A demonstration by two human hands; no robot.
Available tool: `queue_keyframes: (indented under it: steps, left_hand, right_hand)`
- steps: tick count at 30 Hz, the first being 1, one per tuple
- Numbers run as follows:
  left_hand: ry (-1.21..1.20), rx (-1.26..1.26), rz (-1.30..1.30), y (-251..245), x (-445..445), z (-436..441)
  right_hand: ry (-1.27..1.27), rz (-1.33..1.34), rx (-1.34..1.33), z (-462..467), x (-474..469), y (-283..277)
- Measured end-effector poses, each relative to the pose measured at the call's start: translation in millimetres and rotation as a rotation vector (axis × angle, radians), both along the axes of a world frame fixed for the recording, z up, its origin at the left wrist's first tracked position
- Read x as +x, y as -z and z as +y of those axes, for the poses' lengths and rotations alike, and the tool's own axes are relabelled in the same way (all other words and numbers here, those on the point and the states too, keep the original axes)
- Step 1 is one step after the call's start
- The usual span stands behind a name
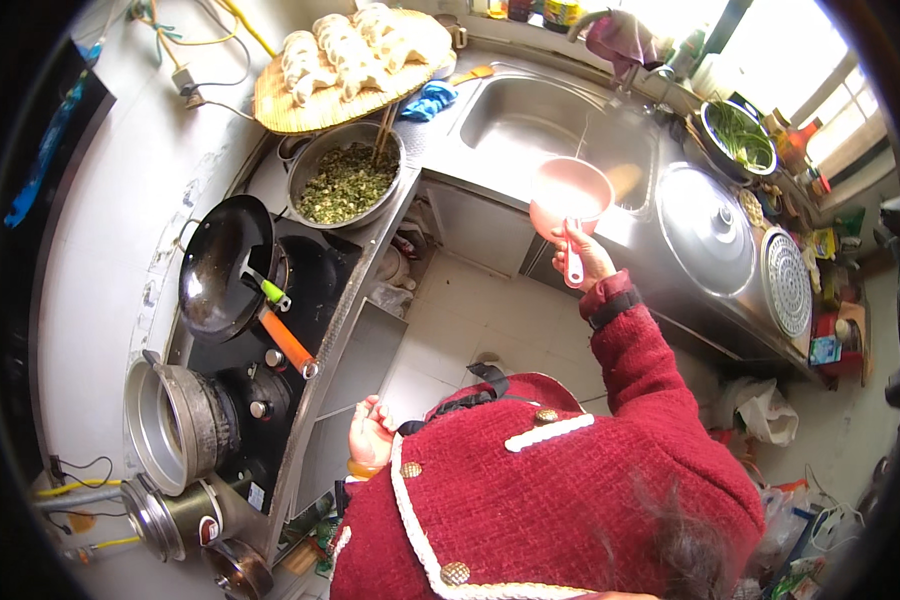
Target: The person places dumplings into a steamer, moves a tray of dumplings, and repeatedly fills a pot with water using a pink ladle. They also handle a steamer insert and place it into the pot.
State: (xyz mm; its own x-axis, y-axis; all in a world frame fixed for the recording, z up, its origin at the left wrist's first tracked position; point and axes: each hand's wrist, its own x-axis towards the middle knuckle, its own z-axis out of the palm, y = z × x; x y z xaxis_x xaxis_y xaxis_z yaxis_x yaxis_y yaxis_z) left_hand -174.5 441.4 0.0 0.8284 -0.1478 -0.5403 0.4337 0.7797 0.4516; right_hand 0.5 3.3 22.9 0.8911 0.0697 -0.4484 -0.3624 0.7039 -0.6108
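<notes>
My right hand (588,259) grips the handle of a pink plastic water dipper (570,191). Its bowl is held over the front rim of the stainless steel sink (529,112); whether it holds anything cannot be made out in the glare. Loosely curled and holding nothing, my left hand (371,431) hangs by my body, beside the stove counter. A metal pot (345,184) of chopped green filling stands on the counter corner, chopsticks (383,135) leaning in it. Behind it, several folded dumplings (337,56) lie in rows on a round woven tray (274,105).
On the stove (307,277) sits a wok (221,262), its orange handle (289,343) reaching the counter edge, with a green-handled spatula (270,289) in it. An aluminium pot (184,427) stands nearer. Right of the sink are a large lid (705,225), a perforated steamer plate (787,283) and a bowl of greens (736,139).
</notes>
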Motion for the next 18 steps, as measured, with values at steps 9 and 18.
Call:
queue_keyframes:
  steps: [9,18]
  left_hand:
    - [0.132,0.068,-0.019,-5,18,18]
    - [0.044,0.015,-0.077,15,14,24]
  right_hand:
    - [0.153,0.017,-0.022,-34,-25,41]
    - [-0.038,-0.078,-0.006,-79,-16,82]
